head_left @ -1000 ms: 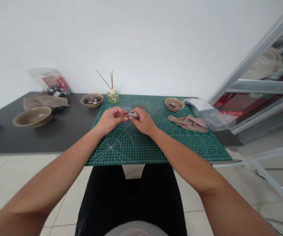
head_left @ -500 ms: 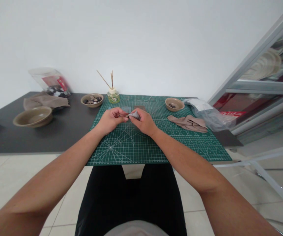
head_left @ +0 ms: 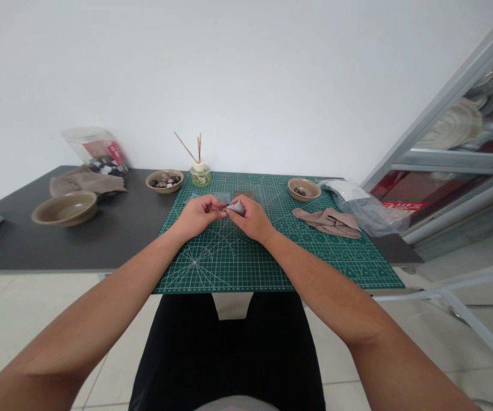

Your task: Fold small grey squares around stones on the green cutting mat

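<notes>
Above the green cutting mat [head_left: 212,274], my two hands meet at their fingertips. My left hand [head_left: 199,216] is closed in a pinch on a tiny dark piece, mostly covered by the fingers; its kind does not show. In my right hand [head_left: 253,218] there is a folded grey piece of thin sheet material [head_left: 238,208], its tip pointing at the left fingertips. Whether it is cloth or abrasive paper I cannot make out. Partly hidden behind the hands lie a blue-grey flat sheet [head_left: 221,196] and a brownish flat sheet [head_left: 245,194].
Bowls of stones stand at left [head_left: 165,181] and right [head_left: 304,189]; a larger bowl [head_left: 64,209] sits farther left. Around them are a reed diffuser [head_left: 200,173], brown cloths [head_left: 330,221] [head_left: 86,181], a stone-filled bag [head_left: 101,157] and a clear plastic bag [head_left: 370,208].
The view has tilted slightly up, so the table sits lower in the picture. My fingers have shifted a little, and the small piece between them shows less. Both hands keep their grip.
</notes>
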`<action>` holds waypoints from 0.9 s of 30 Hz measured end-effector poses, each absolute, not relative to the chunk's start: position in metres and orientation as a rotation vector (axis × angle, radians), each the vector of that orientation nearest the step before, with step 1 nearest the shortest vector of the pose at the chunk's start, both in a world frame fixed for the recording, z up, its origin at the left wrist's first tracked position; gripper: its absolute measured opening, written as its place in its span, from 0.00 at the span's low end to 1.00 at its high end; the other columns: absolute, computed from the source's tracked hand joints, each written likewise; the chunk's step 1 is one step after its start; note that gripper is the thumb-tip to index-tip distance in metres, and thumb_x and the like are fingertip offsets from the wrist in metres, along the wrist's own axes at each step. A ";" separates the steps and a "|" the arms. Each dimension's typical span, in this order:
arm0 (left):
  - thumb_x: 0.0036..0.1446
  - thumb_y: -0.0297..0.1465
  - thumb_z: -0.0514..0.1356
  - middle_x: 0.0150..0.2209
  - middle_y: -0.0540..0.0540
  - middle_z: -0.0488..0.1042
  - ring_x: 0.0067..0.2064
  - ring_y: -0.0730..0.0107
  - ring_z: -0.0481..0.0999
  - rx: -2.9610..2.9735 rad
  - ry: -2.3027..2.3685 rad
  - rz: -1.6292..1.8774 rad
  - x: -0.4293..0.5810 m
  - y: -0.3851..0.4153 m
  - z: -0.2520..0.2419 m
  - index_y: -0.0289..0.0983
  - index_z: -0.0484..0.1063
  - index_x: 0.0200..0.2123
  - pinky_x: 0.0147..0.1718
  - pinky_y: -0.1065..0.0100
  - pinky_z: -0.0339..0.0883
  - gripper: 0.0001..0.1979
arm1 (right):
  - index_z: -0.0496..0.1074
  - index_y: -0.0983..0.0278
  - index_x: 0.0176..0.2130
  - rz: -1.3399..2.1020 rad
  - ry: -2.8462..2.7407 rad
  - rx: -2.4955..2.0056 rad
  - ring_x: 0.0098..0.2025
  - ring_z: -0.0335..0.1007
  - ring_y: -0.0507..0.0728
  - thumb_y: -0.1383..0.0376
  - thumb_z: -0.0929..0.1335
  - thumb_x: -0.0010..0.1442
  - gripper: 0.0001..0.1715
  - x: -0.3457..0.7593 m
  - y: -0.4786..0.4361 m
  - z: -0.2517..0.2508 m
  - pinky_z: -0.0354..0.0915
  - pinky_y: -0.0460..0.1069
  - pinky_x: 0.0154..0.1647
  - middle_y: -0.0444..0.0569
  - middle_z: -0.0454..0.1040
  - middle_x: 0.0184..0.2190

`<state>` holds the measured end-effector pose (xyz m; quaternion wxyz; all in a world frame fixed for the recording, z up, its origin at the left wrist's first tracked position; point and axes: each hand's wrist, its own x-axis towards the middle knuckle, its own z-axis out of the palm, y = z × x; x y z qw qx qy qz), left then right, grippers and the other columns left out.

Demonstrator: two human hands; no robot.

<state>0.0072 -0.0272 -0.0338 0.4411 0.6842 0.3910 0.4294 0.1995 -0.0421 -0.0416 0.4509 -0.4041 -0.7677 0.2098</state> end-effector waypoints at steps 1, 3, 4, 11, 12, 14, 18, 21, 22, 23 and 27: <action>0.44 0.36 0.71 0.27 0.49 0.78 0.31 0.69 0.75 1.715 0.976 1.062 0.007 -0.026 -0.035 0.35 0.73 0.30 0.36 0.65 0.68 0.13 | 0.70 0.61 0.38 0.512 -1.890 -1.008 0.32 0.67 0.54 0.55 0.68 0.59 0.12 0.199 -0.042 -0.042 0.63 0.50 0.38 0.44 0.73 0.31; 0.44 0.36 0.71 0.29 0.49 0.78 0.31 0.69 0.74 1.743 0.999 1.084 0.007 -0.025 -0.037 0.35 0.74 0.31 0.35 0.66 0.68 0.13 | 0.70 0.61 0.39 0.503 -1.859 -1.035 0.33 0.68 0.55 0.55 0.68 0.59 0.13 0.199 -0.041 -0.042 0.63 0.50 0.39 0.45 0.74 0.32; 0.44 0.36 0.71 0.29 0.48 0.78 0.31 0.69 0.74 1.751 1.012 1.093 0.007 -0.024 -0.039 0.36 0.74 0.31 0.35 0.66 0.67 0.13 | 0.70 0.61 0.40 0.499 -1.833 -1.055 0.34 0.68 0.55 0.55 0.67 0.59 0.13 0.200 -0.041 -0.042 0.64 0.51 0.39 0.46 0.74 0.33; 0.46 0.35 0.70 0.28 0.48 0.77 0.30 0.69 0.73 1.872 1.136 1.157 0.006 -0.026 -0.037 0.37 0.77 0.33 0.33 0.67 0.66 0.11 | 0.68 0.61 0.43 0.583 -1.736 -1.175 0.33 0.70 0.56 0.62 0.67 0.52 0.16 0.202 -0.036 -0.045 0.66 0.53 0.40 0.46 0.75 0.33; 0.47 0.35 0.69 0.28 0.48 0.77 0.30 0.69 0.73 1.877 1.144 1.180 0.006 -0.027 -0.036 0.37 0.78 0.33 0.33 0.67 0.67 0.11 | 0.68 0.61 0.44 0.597 -1.718 -1.183 0.34 0.70 0.56 0.63 0.67 0.51 0.18 0.202 -0.035 -0.046 0.66 0.53 0.41 0.46 0.75 0.34; 0.47 0.34 0.69 0.28 0.48 0.77 0.30 0.69 0.73 1.867 1.141 1.231 0.005 -0.026 -0.036 0.36 0.78 0.36 0.34 0.67 0.67 0.12 | 0.66 0.62 0.47 0.643 -1.704 -1.179 0.33 0.71 0.56 0.62 0.68 0.50 0.22 0.202 -0.033 -0.048 0.67 0.53 0.41 0.47 0.75 0.35; 0.49 0.35 0.68 0.31 0.47 0.77 0.32 0.68 0.74 1.886 1.135 1.308 0.002 -0.021 -0.041 0.36 0.78 0.42 0.36 0.66 0.69 0.17 | 0.63 0.63 0.49 0.712 -1.746 -1.193 0.31 0.71 0.55 0.63 0.69 0.50 0.26 0.202 -0.029 -0.054 0.67 0.52 0.40 0.45 0.76 0.33; 0.50 0.36 0.67 0.32 0.47 0.77 0.32 0.68 0.74 1.941 1.211 1.294 0.001 -0.020 -0.042 0.36 0.78 0.40 0.36 0.65 0.69 0.15 | 0.64 0.63 0.50 0.781 -1.809 -1.167 0.31 0.72 0.54 0.64 0.70 0.52 0.25 0.202 -0.027 -0.056 0.66 0.51 0.39 0.42 0.76 0.30; 0.50 0.37 0.67 0.32 0.48 0.77 0.32 0.68 0.74 1.959 1.233 1.283 0.001 -0.020 -0.041 0.36 0.77 0.40 0.36 0.65 0.69 0.14 | 0.65 0.63 0.50 0.807 -1.833 -1.156 0.31 0.72 0.54 0.64 0.70 0.53 0.24 0.202 -0.027 -0.056 0.66 0.50 0.39 0.42 0.76 0.30; 0.50 0.37 0.66 0.32 0.48 0.76 0.32 0.68 0.74 1.974 1.248 1.272 0.002 -0.021 -0.040 0.36 0.77 0.39 0.36 0.65 0.69 0.14 | 0.66 0.63 0.51 0.836 -1.855 -1.143 0.31 0.72 0.54 0.64 0.70 0.54 0.24 0.202 -0.027 -0.056 0.66 0.50 0.39 0.42 0.76 0.30; 0.51 0.39 0.65 0.32 0.48 0.76 0.33 0.68 0.73 2.008 1.261 1.254 0.003 -0.024 -0.037 0.37 0.76 0.39 0.36 0.65 0.68 0.14 | 0.69 0.66 0.54 0.974 -1.919 -1.028 0.37 0.74 0.54 0.62 0.71 0.56 0.27 0.202 -0.025 -0.057 0.67 0.50 0.43 0.48 0.79 0.38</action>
